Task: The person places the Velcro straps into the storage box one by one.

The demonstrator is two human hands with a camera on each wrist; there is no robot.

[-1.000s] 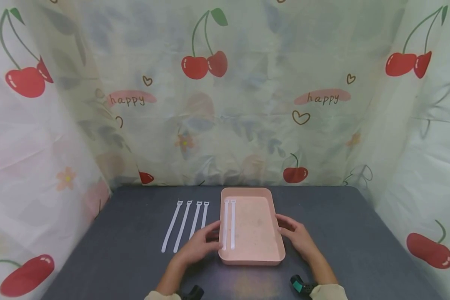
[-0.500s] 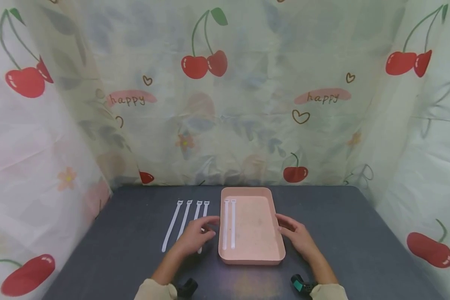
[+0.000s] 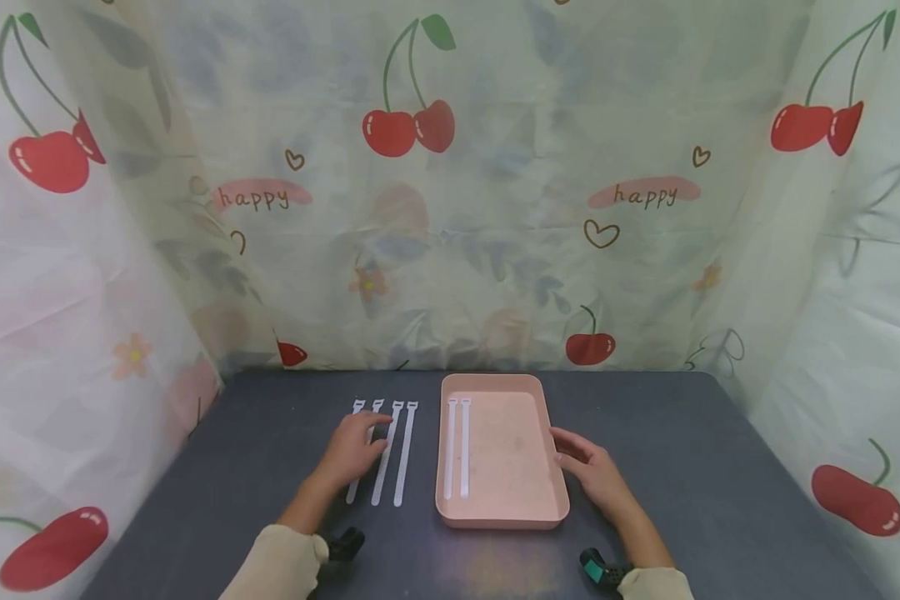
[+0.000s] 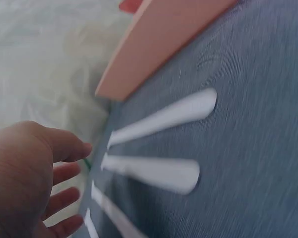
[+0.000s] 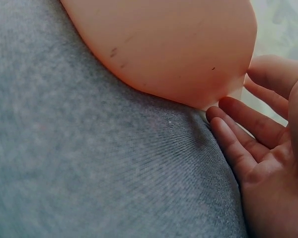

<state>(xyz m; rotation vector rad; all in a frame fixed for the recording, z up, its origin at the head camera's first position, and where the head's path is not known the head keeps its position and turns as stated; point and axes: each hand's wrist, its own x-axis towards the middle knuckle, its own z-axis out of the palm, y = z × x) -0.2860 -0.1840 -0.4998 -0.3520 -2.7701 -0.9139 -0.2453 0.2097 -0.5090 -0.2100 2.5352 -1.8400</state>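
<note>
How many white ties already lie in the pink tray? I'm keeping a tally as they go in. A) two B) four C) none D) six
A: two white ties lie side by side along the left inner wall of the pink tray, while the others stay on the table to its left, by the left hand.

Dark table (image 3: 720,467) with pink tray (image 3: 555,508), white ties (image 3: 401,454)

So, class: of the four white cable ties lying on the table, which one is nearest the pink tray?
The rightmost tie, lying just left of the tray; the other three lie further left, by the left hand.
</note>
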